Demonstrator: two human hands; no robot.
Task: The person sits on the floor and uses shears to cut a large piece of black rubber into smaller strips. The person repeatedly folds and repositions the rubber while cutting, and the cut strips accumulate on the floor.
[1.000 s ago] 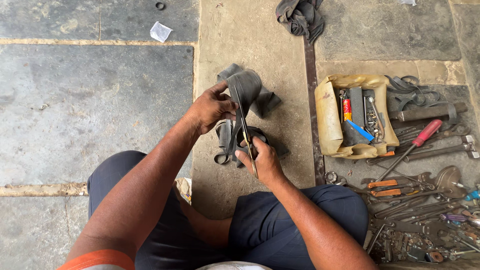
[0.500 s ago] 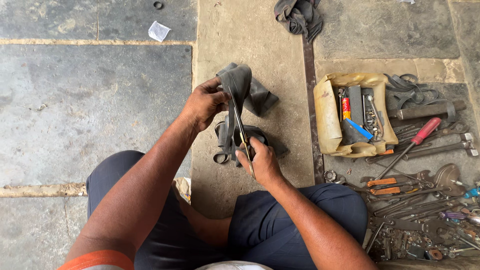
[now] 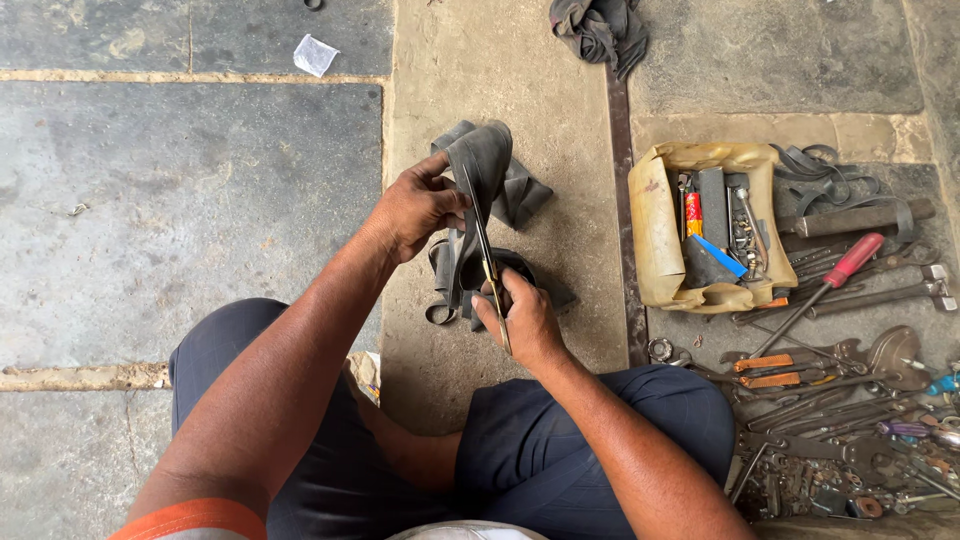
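Between the knees, one right hand [image 3: 525, 320] holds one pair of scissors [image 3: 488, 262], its grip closed on the handles; the blades have advanced up the one black rubber tube [image 3: 485, 165], lengthening the cut. One left hand [image 3: 415, 205] pinches the tube's fold. Beyond: one cut-open yellow canister [image 3: 655, 235], one rag [image 3: 600, 28].

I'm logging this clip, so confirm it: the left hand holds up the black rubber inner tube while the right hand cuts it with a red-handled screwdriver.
Not quite. The right hand works yellow-handled scissors, not a screwdriver; the head view shows their blades at the black rubber inner tube, which the left hand holds up.
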